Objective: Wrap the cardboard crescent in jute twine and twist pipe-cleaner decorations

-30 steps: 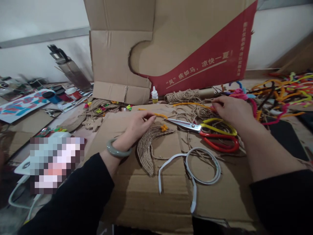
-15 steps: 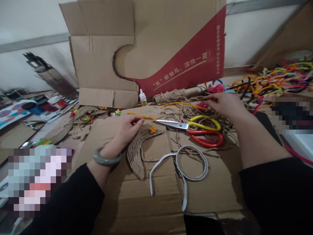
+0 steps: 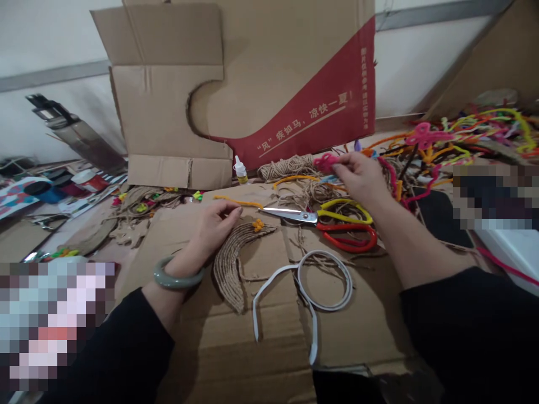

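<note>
My left hand (image 3: 215, 224) rests on the cardboard sheet (image 3: 269, 370) beside a twine-wound crescent (image 3: 229, 269). Its fingers are curled together, and what they hold, if anything, is hidden. A small orange flower (image 3: 258, 225) sits on the crescent's upper end. Just beyond these fingers lies an orange pipe cleaner (image 3: 242, 202). Between thumb and fingers my right hand (image 3: 360, 177) pinches a pink pipe-cleaner flower (image 3: 325, 163), above the loose twine. Scissors (image 3: 314, 219) with yellow and red handles lie between my hands, blades toward the left one.
A roll of white tape (image 3: 347, 300) lies in front of the scissors. Behind stand a glue bottle (image 3: 240, 170), a twine bundle (image 3: 286, 167) and an upright cardboard panel (image 3: 168, 112). Colourful pipe cleaners (image 3: 484, 132) are heaped at right; paint jars (image 3: 90, 180) and a water bottle (image 3: 86, 134) stand left.
My right hand has lifted the pink flower from the twine pile and moved it left. Another pink looped piece now shows on the heap. My left hand keeps its place by the crescent.
</note>
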A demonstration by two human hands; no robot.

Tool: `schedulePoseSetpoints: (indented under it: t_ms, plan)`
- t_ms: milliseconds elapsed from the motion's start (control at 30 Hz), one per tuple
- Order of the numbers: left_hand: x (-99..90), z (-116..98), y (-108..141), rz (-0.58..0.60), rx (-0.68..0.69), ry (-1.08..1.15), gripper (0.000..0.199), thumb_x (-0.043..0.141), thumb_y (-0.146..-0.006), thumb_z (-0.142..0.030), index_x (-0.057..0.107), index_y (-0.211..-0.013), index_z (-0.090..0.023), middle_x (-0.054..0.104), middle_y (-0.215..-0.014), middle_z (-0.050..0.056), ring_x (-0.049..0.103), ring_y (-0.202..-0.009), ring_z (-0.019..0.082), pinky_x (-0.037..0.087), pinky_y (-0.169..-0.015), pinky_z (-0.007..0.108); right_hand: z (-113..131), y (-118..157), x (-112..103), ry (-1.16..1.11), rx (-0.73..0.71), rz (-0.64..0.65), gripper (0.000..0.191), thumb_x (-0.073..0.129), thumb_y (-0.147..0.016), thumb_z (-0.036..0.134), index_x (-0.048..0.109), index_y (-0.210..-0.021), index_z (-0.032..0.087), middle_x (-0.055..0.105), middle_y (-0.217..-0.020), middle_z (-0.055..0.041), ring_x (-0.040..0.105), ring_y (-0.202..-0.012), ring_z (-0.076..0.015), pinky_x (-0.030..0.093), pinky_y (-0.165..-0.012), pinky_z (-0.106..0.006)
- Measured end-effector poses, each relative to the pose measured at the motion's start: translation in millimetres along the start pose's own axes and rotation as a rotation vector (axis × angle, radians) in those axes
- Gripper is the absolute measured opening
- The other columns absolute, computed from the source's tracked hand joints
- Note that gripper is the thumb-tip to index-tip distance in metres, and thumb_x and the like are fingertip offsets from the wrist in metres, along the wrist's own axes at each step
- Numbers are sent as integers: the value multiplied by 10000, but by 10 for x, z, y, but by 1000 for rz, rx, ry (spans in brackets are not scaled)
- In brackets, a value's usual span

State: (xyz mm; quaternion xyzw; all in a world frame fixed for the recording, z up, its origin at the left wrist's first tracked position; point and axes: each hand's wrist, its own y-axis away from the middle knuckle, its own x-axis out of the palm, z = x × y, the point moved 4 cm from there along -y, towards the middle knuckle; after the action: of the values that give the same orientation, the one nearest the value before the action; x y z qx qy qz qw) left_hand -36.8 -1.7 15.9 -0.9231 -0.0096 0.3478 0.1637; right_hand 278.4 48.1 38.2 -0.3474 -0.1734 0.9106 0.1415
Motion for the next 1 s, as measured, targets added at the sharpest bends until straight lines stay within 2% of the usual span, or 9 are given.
schedulePoseSetpoints:
  t_ms: [167, 300, 367, 467, 567, 633, 733, 900, 1000]
  plan:
    - [0, 10, -1, -14, -1, -1, 184, 552, -776, -340, 660, -756, -193, 674, -721, 15, 584, -641, 138, 460, -604, 257, 203, 207, 315, 378, -267, 304, 311, 512, -817, 257, 644, -1090, 189, 693, -1045, -84, 629, -930, -240, 466, -749, -343]
    - [2, 6, -2, -12, -2, 1, 191, 547, -777, -346, 658, -759, -192, 670, -708, 14, 578, -630, 136, 465, -608, 260, 295, 261, 261, 573, -321, 277, 307, 450, -862, 269, 647, -1089, 208, 663, -1135, -89, 611, -998, -249, 456, -729, -337]
    - [3, 10, -4, -13, 1, 8, 192, 548, -779, -353, 654, -758, -195, 666, -701, 14, 572, -626, 136, 464, -604, 262, 297, 213, 128, 587, -265, 194, 308, 420, -889, 323, 660, -1053, 221, 683, -1067, -82, 618, -952, -239, 445, -719, -329]
    - [0, 9, -3, -20, 7, 14, 172, 554, -773, -341, 650, -745, -201, 661, -695, 15, 571, -626, 137, 458, -594, 258, 153, 83, -191, 723, -14, 40, 374, 394, -897, 403, 687, -977, 184, 689, -910, -138, 617, -849, -256, 418, -696, -348]
    - [-3, -3, 2, -24, -1, 20, 171, 557, -767, -333, 651, -739, -193, 661, -703, 21, 576, -632, 138, 448, -578, 252, -134, -23, -503, 866, 250, 34, 413, 409, -880, 410, 696, -1018, 148, 673, -949, -206, 602, -857, -280, 382, -667, -363]
    - [-5, -10, 2, -26, -8, 22, 175, 558, -766, -335, 651, -740, -190, 662, -710, 24, 579, -636, 140, 444, -571, 251, -351, -60, -654, 903, 345, 43, 409, 390, -881, 344, 687, -1068, 134, 661, -1017, -232, 597, -879, -269, 358, -655, -355]
    - [-5, -15, -1, -20, -3, 19, 179, 555, -768, -342, 645, -739, -190, 664, -707, 20, 579, -641, 139, 446, -579, 251, -655, -73, -778, 866, 409, 3, 423, 396, -865, 294, 650, -1165, 140, 648, -1092, -225, 585, -860, -257, 316, -618, -354]
    - [-11, -16, 2, -20, -2, 14, 196, 559, -766, -345, 652, -745, -175, 664, -706, 22, 574, -634, 137, 445, -590, 251, -933, -81, -743, 815, 437, 104, 379, 487, -799, 273, 690, -1104, 179, 654, -1092, -211, 562, -803, -244, 309, -612, -354]
    - [-12, -18, 8, -20, -10, 12, 199, 557, -769, -348, 656, -750, -176, 662, -707, 17, 568, -626, 133, 442, -588, 246, -915, -134, -773, 777, 406, -47, 424, 444, -803, 230, 628, -1176, 144, 662, -1058, -202, 559, -795, -227, 335, -623, -340]
